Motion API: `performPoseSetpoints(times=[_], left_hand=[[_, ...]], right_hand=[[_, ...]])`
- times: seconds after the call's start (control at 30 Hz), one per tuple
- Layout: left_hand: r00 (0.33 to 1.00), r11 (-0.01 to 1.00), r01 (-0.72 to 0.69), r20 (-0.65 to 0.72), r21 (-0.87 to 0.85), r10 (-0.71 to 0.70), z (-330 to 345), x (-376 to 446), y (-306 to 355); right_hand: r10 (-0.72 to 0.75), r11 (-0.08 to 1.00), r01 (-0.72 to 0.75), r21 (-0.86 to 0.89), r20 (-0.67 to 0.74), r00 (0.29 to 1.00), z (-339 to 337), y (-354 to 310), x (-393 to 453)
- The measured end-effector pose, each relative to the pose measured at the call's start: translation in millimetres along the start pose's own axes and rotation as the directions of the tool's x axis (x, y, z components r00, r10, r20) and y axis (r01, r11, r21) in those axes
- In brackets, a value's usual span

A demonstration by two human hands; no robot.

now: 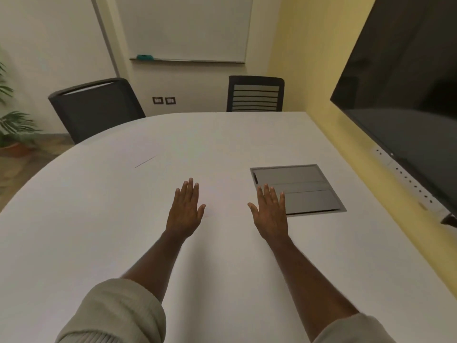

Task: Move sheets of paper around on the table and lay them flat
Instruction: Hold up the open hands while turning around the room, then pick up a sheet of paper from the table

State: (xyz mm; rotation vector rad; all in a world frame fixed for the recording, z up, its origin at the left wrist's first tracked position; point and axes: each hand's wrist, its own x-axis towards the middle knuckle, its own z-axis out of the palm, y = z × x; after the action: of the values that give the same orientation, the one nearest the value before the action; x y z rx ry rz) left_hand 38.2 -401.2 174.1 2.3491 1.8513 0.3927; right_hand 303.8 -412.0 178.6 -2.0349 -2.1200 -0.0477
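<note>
My left hand [186, 212] and my right hand [270, 212] are stretched out palm down over the middle of the white table [74, 219], fingers extended and slightly apart, holding nothing. White paper is very hard to tell from the white tabletop. A faint dark line at the far left of the table marks the edge of a sheet of paper [138, 152] lying flat. I cannot tell whether a sheet lies under my hands.
A grey cable hatch [306, 179] is set into the table just right of my right hand. Two dark chairs [96, 105] [255, 94] stand at the far side. A black screen [405, 100] hangs on the yellow wall at right. A plant stands far left.
</note>
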Motion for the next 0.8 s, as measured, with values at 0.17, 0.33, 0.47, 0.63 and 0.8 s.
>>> performPoseSetpoints(times=[0.17, 0.33, 0.47, 0.63, 0.8], left_hand=[[0.992, 0.999, -0.011, 0.129, 0.042, 0.006, 69.2, 45.7, -36.4], [0.984, 0.999, 0.049, 0.169, 0.000, -0.048, 138.2, 97.6, -60.1], [0.980, 0.998, 0.067, 0.190, 0.010, -0.067, 172.0, 142.4, -83.3], [0.979, 0.991, 0.105, 0.166, 0.084, -0.118, 205.4, 171.2, -115.3], [0.980, 0.985, 0.144, 0.122, 0.091, -0.154, 235.3, 171.9, -133.1]], right_hand=[[0.040, 0.999, -0.042, 0.008, 0.129, 0.991, 75.8, 8.4, 44.1], [0.079, 0.993, -0.097, 0.072, 0.222, 0.972, 160.6, 26.0, 80.8], [0.091, 0.982, -0.126, 0.137, 0.237, 0.967, 211.2, 42.4, 131.0], [0.082, 0.980, -0.119, 0.162, 0.220, 0.972, 252.2, 57.9, 187.5], [0.033, 0.984, -0.061, 0.164, 0.169, 0.985, 270.0, 63.5, 220.6]])
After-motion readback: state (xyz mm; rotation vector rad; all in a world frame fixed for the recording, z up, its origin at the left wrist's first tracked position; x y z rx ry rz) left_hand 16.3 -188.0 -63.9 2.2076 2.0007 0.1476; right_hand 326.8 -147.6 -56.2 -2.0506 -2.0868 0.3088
